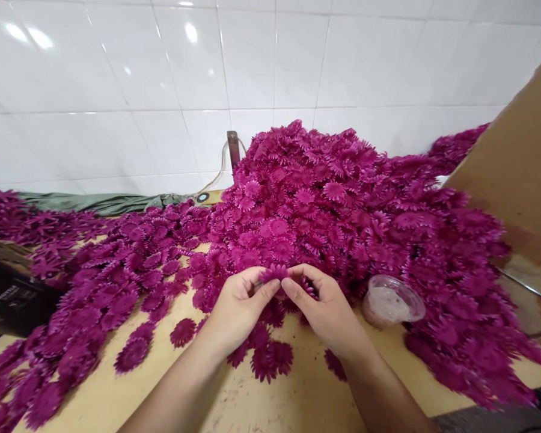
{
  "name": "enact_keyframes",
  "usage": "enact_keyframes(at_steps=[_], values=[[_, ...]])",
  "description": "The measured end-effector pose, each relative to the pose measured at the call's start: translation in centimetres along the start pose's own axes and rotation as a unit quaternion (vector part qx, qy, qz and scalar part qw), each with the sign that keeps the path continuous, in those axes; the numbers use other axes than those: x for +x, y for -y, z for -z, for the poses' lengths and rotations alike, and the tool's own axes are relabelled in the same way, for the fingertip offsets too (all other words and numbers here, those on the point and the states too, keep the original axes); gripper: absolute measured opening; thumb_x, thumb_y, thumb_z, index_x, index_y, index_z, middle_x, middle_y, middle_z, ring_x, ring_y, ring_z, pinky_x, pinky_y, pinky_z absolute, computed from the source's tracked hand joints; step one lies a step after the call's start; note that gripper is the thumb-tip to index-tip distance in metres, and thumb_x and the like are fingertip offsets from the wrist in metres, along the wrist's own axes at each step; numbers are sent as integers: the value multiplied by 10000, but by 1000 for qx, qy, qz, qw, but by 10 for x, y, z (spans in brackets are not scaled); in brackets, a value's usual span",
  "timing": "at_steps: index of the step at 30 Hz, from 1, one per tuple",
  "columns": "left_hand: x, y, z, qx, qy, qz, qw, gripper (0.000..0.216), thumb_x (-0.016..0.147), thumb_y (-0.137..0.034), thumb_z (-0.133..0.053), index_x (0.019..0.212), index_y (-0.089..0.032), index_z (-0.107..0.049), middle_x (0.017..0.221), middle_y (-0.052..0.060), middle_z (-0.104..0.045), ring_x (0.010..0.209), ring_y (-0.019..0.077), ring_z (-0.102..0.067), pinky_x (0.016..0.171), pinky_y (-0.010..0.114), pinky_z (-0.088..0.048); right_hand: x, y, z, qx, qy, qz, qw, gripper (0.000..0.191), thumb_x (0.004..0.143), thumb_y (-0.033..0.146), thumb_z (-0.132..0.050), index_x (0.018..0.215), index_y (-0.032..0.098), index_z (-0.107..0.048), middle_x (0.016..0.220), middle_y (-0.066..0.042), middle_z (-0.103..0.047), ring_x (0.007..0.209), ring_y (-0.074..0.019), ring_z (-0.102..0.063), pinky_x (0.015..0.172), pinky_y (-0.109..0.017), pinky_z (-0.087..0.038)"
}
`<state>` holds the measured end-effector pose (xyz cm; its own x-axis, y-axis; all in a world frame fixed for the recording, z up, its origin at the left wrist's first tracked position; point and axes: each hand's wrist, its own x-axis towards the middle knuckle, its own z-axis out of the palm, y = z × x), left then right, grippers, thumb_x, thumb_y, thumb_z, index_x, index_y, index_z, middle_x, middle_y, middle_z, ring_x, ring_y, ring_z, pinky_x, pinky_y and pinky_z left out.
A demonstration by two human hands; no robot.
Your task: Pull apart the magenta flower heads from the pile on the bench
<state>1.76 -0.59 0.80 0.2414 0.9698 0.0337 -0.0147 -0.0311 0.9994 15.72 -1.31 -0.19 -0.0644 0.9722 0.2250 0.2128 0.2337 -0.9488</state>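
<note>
In front of one large heap of magenta flowers, bare tabletop lies open toward the near side. Left hand and right hand pinch one flower between them; one plastic cup sits near the right

White wall tiles (glare-spotted) behind a seemingly wooden table.

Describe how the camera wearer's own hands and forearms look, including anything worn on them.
The human left hand and right hand are ungloved, with no ring on the fingers that show. The bare left forearm and right forearm taper toward the wrists. No sleeve, watch, bracelet or cable is visible.
</note>
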Motion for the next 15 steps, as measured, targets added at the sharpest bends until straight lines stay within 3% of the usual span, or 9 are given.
enact_keyframes(at_steps=[7,11,15], values=[[5,-3,-2,47,-17,39,998,297,661,-399,-616,526,-168,-488,462,-50,-465,438,71,-379,451,203,-300,2,4,2,39,27,-24,999,232,751,364,-566,899,189,-602,821,-26,-634,747,-146,-568,688,-263,-460],[5,2,-3,38,-5,28,999,393,650,-508,-609,518,-181,-435,446,-83,-343,414,56,-268,407,197,-211,7,0,0,106,87,-38,990,170,748,348,-575,814,193,-601,738,16,-588,664,-108,-526,637,-227,-427],[7,9,-2,28,-1,55,998,492,660,-615,-540,493,-198,-340,412,-94,-284,386,49,-209,389,201,-163,8,-8,-1,136,35,-43,989,152,713,326,-604,688,185,-552,604,54,-451,550,-79,-407,553,-210,-362]])
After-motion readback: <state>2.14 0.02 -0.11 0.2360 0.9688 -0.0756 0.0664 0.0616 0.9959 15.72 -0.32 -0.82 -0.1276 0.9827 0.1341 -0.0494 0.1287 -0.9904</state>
